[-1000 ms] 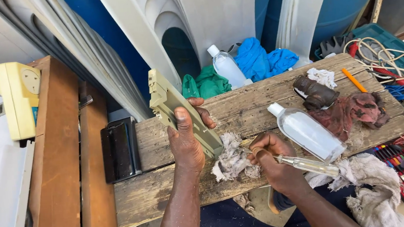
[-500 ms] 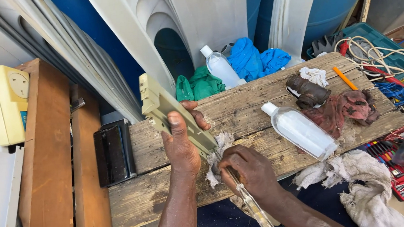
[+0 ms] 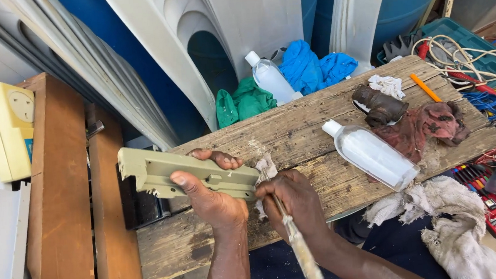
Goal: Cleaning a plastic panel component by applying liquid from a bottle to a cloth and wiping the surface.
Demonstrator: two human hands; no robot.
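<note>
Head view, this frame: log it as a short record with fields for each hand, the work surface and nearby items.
left hand: left hand grips a long olive-green plastic casing, held level over the plank
right hand: right hand holds a pale-handled brush and a white rag against the casing's end
surface: weathered wooden plank
on plank: clear bottle lying flat, reddish rag, orange pen
behind plank: upright clear bottle, green cloth, blue cloth
</note>
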